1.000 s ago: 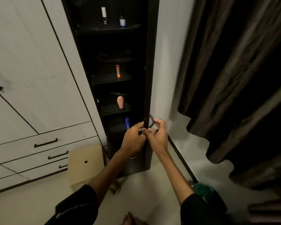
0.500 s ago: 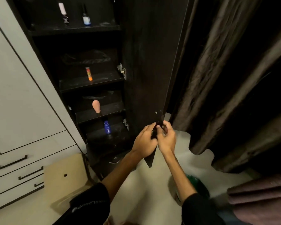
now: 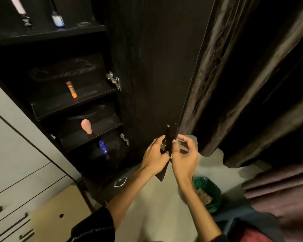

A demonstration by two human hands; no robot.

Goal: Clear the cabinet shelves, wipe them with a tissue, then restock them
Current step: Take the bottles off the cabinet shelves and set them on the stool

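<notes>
The cabinet door (image 3: 157,67) is standing open above your hands; the shelves (image 3: 73,103), still stocked, are sitting to their left. Your left hand (image 3: 155,158) is gripping the door's edge at the latch (image 3: 163,144); your right hand (image 3: 184,157) is hovering beside it, fingers loosely curled, holding nothing.
</notes>
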